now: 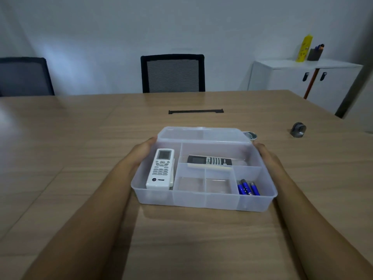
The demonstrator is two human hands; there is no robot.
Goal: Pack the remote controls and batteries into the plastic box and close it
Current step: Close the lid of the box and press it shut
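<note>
A translucent plastic box [203,201] with dividers sits on the wooden table, its hinged lid [201,135] standing partly raised at the back. A white remote control [160,168] lies in the left compartment. A black remote control [210,160] lies across the upper middle compartment. Several blue batteries [248,187] rest in the lower right compartment. My left hand [142,151] touches the lid's left end and my right hand [266,153] touches its right end; the fingertips are hidden behind the plastic.
Two round metallic objects lie on the table, a small one [250,135] behind the lid and a larger one [298,129] far right. A black cable slot [196,111] is further back. Two chairs [173,73] and a white cabinet [302,77] stand beyond.
</note>
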